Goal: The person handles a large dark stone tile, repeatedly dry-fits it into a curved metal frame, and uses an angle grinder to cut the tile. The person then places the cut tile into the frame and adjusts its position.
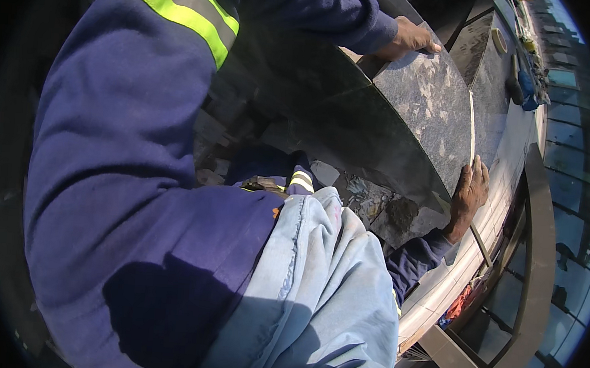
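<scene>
A mottled grey stone slab (pixel 420 111) with a curved edge lies at the upper right, a thin pale strip (pixel 472 118) along one side. My left hand (pixel 407 43) grips its far end, fingers at the upper edge. Lower down, my right hand (pixel 471 189) holds the near corner beside the pale strip, fingers close together and thumb mostly hidden. A second dark panel (pixel 490 129) sits right of the slab.
Broken rubble (pixel 408 223) lies below the slab. Along a pale ledge (pixel 482 245) are a tape roll (pixel 499 39), dark tools and a blue item (pixel 530 98). Red-orange material (pixel 459 305), a brown metal frame (pixel 536 255) and glass panels (pixel 567 203) stand right.
</scene>
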Available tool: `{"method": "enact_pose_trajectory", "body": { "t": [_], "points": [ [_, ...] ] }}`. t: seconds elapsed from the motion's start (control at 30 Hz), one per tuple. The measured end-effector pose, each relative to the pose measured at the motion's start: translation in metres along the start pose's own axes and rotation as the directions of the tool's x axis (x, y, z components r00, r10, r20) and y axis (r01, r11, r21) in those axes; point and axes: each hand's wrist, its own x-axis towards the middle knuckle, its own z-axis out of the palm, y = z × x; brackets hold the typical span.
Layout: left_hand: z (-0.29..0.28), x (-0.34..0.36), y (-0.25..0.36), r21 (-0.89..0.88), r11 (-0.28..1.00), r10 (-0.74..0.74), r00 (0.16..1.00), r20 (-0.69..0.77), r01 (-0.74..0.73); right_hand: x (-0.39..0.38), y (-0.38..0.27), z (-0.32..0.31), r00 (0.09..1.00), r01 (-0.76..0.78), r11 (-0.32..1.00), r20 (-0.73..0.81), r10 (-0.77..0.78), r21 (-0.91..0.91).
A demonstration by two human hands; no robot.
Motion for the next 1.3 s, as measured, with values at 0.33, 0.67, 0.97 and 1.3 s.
{"method": "enact_pose_trajectory", "body": {
  "t": [0.33, 0.67, 0.97, 1.3],
  "points": [
    [-0.021, 0.024, 0.009, 0.025, 0.999, -0.043, 0.995, -0.085, 0.045, 0.088, -0.131, -0.057, 0.998, 0.020, 0.981, 0.047, -0.029, 0.190],
    [-0.003, 0.070, 0.014, -0.210, 0.971, -0.099, 0.993, 0.070, 0.112, 0.117, -0.168, 0.009, 0.996, 0.092, 0.980, -0.017, -0.090, 0.174],
    [0.016, 0.080, 0.010, -0.148, 0.978, -0.103, 0.960, 0.260, 0.145, 0.074, -0.137, -0.036, 0.872, 0.445, 0.895, -0.211, -0.441, -0.032],
    [0.018, 0.047, 0.009, -0.052, 0.999, 0.006, 0.988, 0.154, 0.002, 0.037, -0.143, -0.043, 0.871, 0.460, 0.875, -0.117, -0.478, -0.150]
  ]
}}
